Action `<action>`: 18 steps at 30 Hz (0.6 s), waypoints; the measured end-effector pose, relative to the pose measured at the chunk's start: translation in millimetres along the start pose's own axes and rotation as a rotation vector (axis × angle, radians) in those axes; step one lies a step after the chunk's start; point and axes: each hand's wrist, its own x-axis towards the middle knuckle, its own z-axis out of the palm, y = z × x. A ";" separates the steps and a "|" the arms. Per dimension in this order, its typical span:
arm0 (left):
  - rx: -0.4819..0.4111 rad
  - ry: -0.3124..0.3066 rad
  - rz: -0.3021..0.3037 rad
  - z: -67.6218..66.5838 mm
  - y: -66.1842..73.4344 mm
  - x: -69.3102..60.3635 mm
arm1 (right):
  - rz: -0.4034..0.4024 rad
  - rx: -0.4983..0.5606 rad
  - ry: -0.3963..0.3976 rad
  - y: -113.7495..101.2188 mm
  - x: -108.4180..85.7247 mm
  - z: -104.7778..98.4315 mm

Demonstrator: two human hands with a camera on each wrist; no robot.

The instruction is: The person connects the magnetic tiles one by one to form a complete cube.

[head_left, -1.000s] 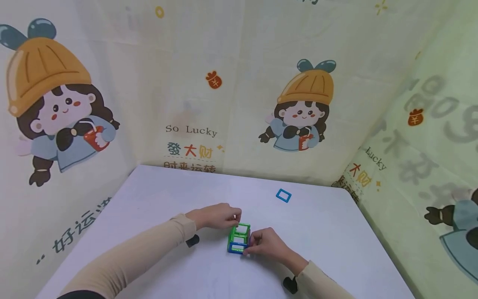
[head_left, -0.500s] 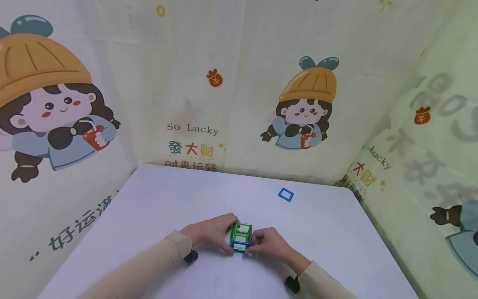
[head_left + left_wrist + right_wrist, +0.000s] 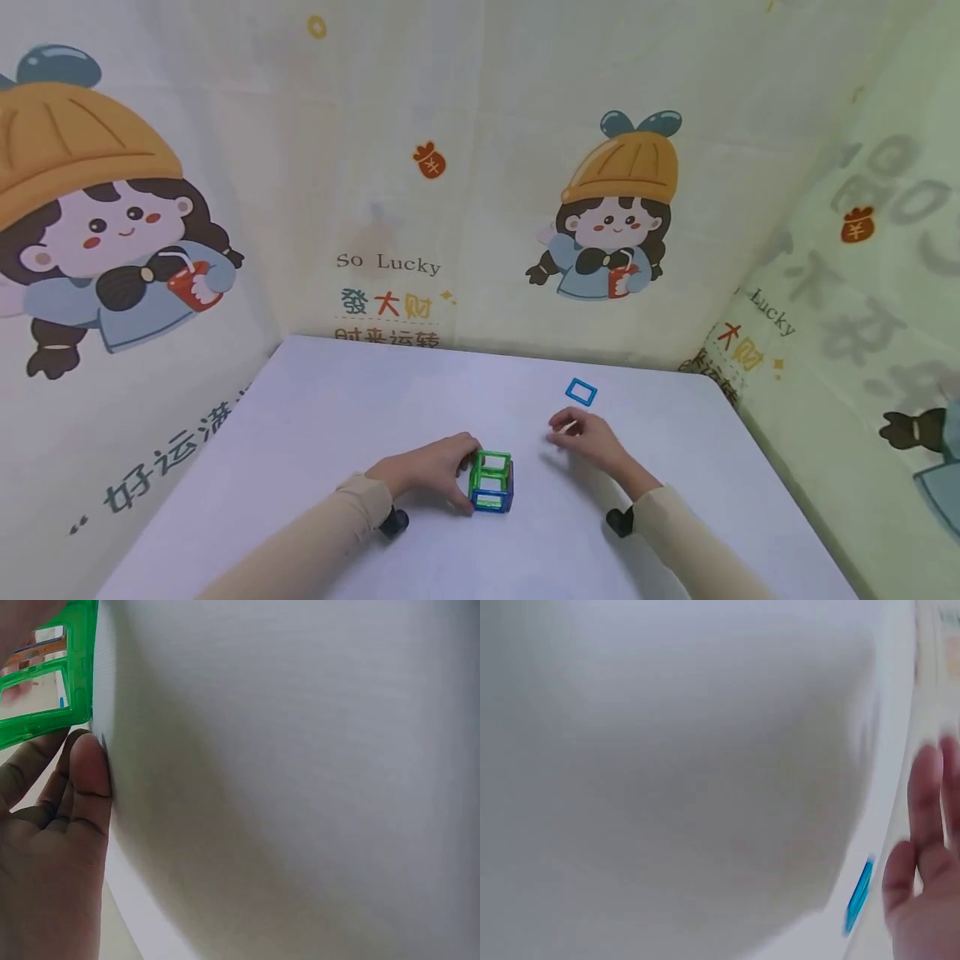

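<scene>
A small box of magnetic tiles, green on top and on the left with a blue front and a dark right side, stands on the table. My left hand holds it from the left, thumb at the near corner and fingers at the far one. Up close, the left wrist view shows its green tile frame against the fingers. My right hand, loosely bent and holding nothing, hovers to the right. Just beyond it lies a single blue magnetic tile, also seen edge-on as a blue strip in the right wrist view.
The white table reaches back to a printed cloth wall, with more cloth on the left and right. A black wrist camera sits under the left wrist, another camera under the right.
My left hand has come down from the box's far end to grip its left side. The right hand has let go of the box and moved right and away, towards the blue tile.
</scene>
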 end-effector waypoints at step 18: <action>0.037 0.000 -0.046 4.6 7.3 -2.3 | 0.366 -0.128 0.187 49.6 67.2 -45.3</action>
